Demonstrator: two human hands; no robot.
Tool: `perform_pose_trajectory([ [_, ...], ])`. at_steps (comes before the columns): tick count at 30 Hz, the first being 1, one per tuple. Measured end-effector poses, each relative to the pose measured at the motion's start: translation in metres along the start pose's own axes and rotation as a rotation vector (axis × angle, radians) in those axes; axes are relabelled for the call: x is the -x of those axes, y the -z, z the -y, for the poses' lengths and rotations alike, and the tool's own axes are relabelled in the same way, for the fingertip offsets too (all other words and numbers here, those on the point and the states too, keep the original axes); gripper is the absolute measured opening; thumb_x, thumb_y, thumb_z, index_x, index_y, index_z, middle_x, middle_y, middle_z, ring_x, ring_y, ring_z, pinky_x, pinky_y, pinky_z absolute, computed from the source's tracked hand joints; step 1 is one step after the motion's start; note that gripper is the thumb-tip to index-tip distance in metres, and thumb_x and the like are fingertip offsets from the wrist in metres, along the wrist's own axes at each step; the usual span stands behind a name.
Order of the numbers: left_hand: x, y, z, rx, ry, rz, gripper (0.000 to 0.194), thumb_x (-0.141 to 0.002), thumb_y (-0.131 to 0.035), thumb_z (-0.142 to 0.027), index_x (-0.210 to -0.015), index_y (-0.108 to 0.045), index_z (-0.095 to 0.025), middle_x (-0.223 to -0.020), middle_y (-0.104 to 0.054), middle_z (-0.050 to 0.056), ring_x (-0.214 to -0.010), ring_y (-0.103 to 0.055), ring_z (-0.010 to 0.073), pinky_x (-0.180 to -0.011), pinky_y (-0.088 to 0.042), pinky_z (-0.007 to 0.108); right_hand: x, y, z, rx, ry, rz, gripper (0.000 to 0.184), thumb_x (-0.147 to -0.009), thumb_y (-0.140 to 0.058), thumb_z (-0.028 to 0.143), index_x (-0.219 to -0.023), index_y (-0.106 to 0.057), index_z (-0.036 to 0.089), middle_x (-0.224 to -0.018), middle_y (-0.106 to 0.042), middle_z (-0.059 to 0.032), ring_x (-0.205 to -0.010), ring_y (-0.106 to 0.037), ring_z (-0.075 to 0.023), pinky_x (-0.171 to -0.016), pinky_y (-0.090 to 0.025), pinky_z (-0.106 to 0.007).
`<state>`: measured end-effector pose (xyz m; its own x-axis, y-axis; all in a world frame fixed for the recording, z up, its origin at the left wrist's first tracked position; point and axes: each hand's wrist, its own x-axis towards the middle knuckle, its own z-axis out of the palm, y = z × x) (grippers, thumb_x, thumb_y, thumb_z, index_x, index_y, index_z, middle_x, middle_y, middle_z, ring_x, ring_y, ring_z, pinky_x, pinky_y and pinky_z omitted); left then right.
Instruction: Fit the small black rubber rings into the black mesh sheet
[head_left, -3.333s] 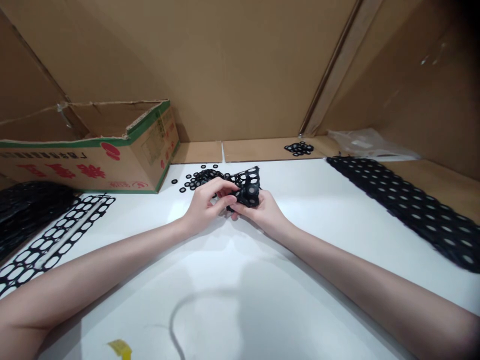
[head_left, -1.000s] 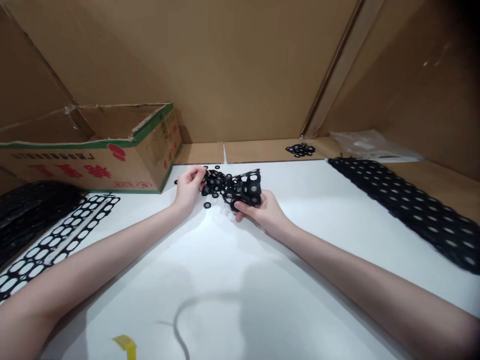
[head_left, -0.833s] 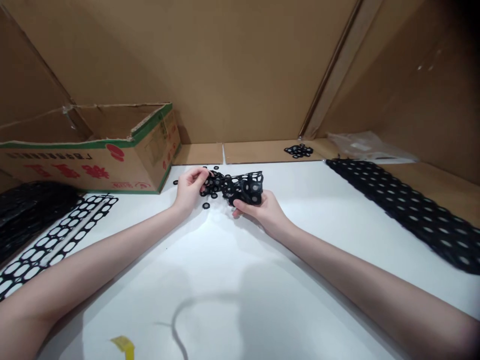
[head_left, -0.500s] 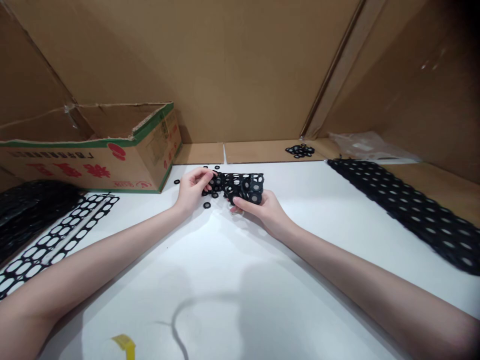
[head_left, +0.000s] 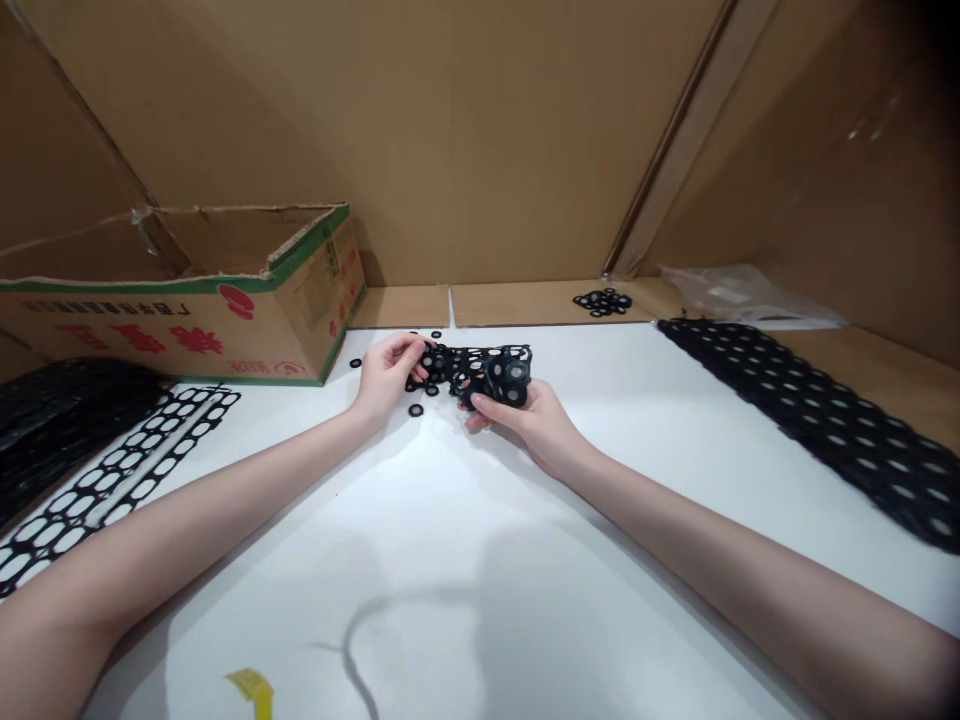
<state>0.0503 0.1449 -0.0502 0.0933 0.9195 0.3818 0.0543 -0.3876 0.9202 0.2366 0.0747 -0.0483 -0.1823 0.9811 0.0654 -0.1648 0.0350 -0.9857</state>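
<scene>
My right hand (head_left: 544, 425) is closed round the right end of a piece of black perforated sheet (head_left: 514, 372), with the thumb on top. The sheet is bunched and folded over at that end, and a few fingertips show beneath it. At its left end my left hand (head_left: 390, 375) is in a pinch, thumb against the fingers, over a cluster of small black rings (head_left: 435, 365). What lies between those fingertips is hidden. A loose black ring (head_left: 415, 410) lies on the white table in front of the left hand.
A cardboard box (head_left: 300, 330) with green edges stands at the left, by a black bundle (head_left: 67, 420) and an open black mesh strip (head_left: 157, 440). On the right lie a long perforated black sheet (head_left: 817, 425) and a plastic bag (head_left: 739, 290). More rings (head_left: 604, 300) lie at the back. Yellow tape (head_left: 259, 690) is in front.
The sheet's right end is folded over a little more under my right thumb. My left hand stays at the rings with almost no movement.
</scene>
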Motion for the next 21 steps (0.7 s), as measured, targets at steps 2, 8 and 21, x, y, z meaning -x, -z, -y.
perform_pose_trajectory([
  [2, -0.001, 0.0, 0.001, -0.014, 0.0, -0.007, 0.02, -0.08, -0.061, -0.032, -0.084, -0.067, -0.014, -0.064, -0.061, 0.0, -0.053, -0.054, 0.0103, -0.052, -0.044, 0.022, 0.0, 0.0, 0.0, 0.005, -0.001, -0.003, 0.034, -0.064, -0.079, 0.04, -0.08, -0.064, 0.014, -0.069, -0.069, -0.0042, -0.063, -0.065, -0.0158, -0.063, -0.05, -0.029],
  [8, -0.003, 0.002, 0.002, -0.102, -0.043, -0.054, 0.016, -0.076, -0.062, -0.023, -0.088, -0.069, -0.015, -0.086, -0.066, 0.004, -0.075, -0.06, 0.0142, -0.07, -0.047, 0.026, 0.0, 0.0, 0.0, 0.033, 0.004, -0.007, 0.035, -0.062, -0.08, 0.039, -0.081, -0.064, 0.014, -0.074, -0.069, -0.0052, -0.068, -0.066, -0.0178, -0.07, -0.054, -0.033],
  [21, 0.021, -0.007, -0.025, -0.312, -0.362, 0.33, 0.028, -0.086, -0.058, -0.029, -0.112, -0.061, -0.02, -0.106, -0.061, 0.007, -0.093, -0.055, 0.0185, -0.081, -0.043, 0.028, -0.001, 0.001, -0.003, 0.165, 0.064, 0.032, 0.034, -0.062, -0.079, 0.036, -0.084, -0.066, 0.015, -0.08, -0.069, -0.0036, -0.074, -0.064, -0.0179, -0.072, -0.051, -0.033],
])
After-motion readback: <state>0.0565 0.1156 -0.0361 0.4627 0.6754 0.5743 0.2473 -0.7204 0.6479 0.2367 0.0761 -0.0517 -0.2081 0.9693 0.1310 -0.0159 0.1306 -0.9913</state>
